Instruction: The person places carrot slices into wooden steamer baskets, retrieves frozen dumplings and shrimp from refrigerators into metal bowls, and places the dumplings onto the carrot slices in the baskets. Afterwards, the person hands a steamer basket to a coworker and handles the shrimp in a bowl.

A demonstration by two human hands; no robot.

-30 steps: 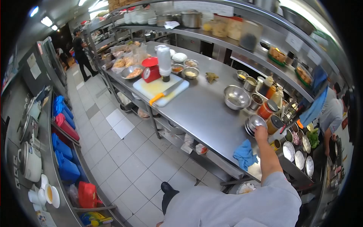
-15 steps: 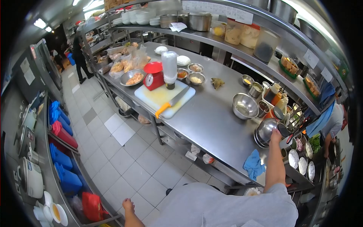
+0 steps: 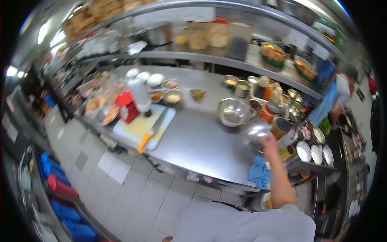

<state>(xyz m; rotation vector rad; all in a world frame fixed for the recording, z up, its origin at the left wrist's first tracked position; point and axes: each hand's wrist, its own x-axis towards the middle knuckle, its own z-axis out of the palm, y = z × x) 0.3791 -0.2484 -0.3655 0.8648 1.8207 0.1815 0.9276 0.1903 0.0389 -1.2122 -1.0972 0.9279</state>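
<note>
My right hand grips a shiny metal bowl by its near side, over the right part of the steel counter. Motion smears the bowl, so whether more than one is in the grip is unclear. Just beyond it sits a larger metal bowl. Close to my wrist a blue cloth lies crumpled at the counter's edge. Of my left hand only a sliver shows at the bottom edge, its fingers hidden.
On the left, a cutting board carries an orange-handled knife, near a red scale. Sauce bottles and jars stand to the right. A shelf spans the back. Another person works at far right.
The gripped bowl has come away from its spot by the jars and moved left with my right hand. My left hand has dropped almost out of view. The camera has turned right.
</note>
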